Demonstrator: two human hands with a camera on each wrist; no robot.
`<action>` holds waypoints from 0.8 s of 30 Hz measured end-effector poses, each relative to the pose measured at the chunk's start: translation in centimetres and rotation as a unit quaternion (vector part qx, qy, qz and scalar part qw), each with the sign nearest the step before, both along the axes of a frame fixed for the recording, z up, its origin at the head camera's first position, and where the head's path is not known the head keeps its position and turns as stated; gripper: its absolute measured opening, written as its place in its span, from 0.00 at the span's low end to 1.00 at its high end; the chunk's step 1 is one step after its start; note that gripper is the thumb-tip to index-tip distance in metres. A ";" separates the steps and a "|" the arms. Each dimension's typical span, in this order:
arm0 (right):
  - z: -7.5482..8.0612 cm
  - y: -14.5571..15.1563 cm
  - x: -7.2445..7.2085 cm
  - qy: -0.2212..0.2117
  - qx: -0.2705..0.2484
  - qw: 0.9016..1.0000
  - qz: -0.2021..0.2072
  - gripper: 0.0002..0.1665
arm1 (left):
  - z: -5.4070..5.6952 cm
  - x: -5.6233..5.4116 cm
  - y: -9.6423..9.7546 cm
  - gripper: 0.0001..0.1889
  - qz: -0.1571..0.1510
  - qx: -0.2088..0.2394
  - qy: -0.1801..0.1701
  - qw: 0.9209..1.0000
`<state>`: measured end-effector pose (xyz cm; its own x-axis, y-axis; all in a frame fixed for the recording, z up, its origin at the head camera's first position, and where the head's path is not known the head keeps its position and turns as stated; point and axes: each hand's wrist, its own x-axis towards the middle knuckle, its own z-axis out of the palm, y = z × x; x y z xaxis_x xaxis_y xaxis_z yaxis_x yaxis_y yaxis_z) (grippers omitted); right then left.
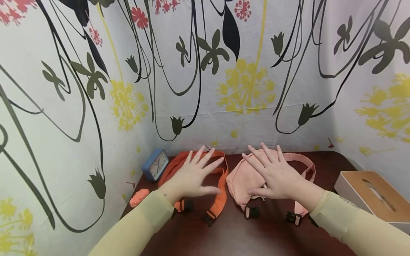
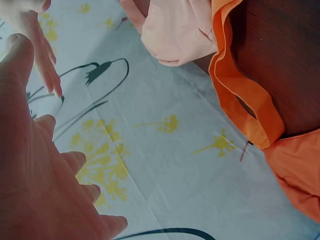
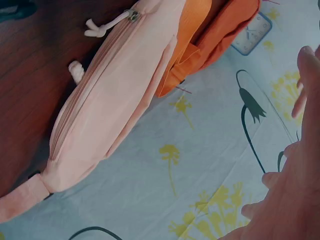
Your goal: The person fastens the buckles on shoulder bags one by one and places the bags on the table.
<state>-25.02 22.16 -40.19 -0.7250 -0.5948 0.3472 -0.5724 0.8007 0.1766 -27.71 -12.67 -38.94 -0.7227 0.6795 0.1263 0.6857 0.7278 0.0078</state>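
My left hand (image 1: 191,176) is held up with its fingers spread and straight, in front of an orange waist bag (image 1: 174,166) and its looped strap (image 1: 222,192). Likewise spread, my right hand (image 1: 279,175) is in front of a pink waist bag (image 1: 238,177). Neither hand holds anything. Both wrist views show the fingers apart from the bags. The pink bag's zipper (image 3: 82,107) and its knotted cord pull (image 3: 97,30) show in the right wrist view. Black buckle ends (image 1: 252,212) lie unfastened on the table. The hands hide parts of both bags.
A blue clock (image 1: 156,164) stands at the table's back left, with a fuzzy coral-coloured item (image 1: 139,197) nearer me. At the right is a white tissue box (image 1: 371,193) with a wooden lid. Flower-printed fabric (image 1: 205,96) surrounds the dark brown table (image 1: 237,238).
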 end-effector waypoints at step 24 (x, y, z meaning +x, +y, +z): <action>-8.7 -7.1 0.8 -0.005 -0.149 0.977 0.152 0.29 | -7.6 0.0 -8.6 0.41 0.090 0.122 -0.158 0.976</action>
<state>-24.27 15.07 -48.89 -0.5352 -0.6559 0.5323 -0.7918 0.6092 -0.0454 -27.76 -21.29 -46.51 -0.8565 0.5158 0.0199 0.4826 0.7864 0.3855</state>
